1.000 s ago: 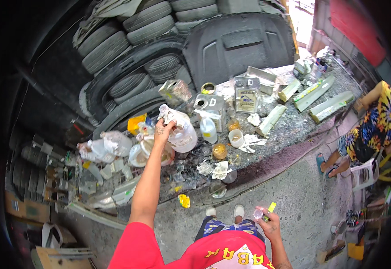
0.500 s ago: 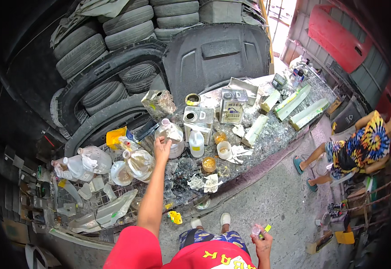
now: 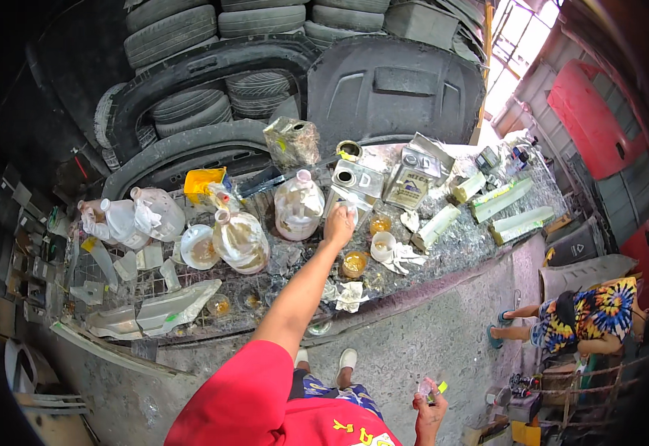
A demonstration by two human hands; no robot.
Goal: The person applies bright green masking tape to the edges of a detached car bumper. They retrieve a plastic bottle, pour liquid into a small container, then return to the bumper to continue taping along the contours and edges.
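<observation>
Across the middle of the scene stretches a long grey, paint-spattered desk (image 3: 480, 238). At its far side leans a broad matte-black car bonnet (image 3: 399, 111). To the right, another person in a multicoloured tie-dye top (image 3: 596, 316) is apart from the desk, with a red car door panel (image 3: 591, 123) beyond.

On the desk's left half, a big clear plastic jug with whitish stains (image 3: 299, 209) stands upright, right of a similar jug with a brownish tint (image 3: 240, 241). Just right of the stained jug are a silver rectangular metal can with a dark round opening (image 3: 363, 178) and, farther right, a tilted silver can with a printed front (image 3: 406, 182).

The left hand (image 3: 341, 227) reaches over the desk in front of the open can, fingers closed around a whitish translucent plastic bottle (image 3: 350, 211), mostly hidden behind them. Right of it stand a white plastic cup (image 3: 382, 246) and, nearer, a cup of amber liquid (image 3: 354, 263). Near and right, off the desk, the right hand (image 3: 430, 411) has its fingers clamped on a small clear plastic cup (image 3: 424, 388), a bright yellow-green piece (image 3: 443, 387) beside it.
</observation>
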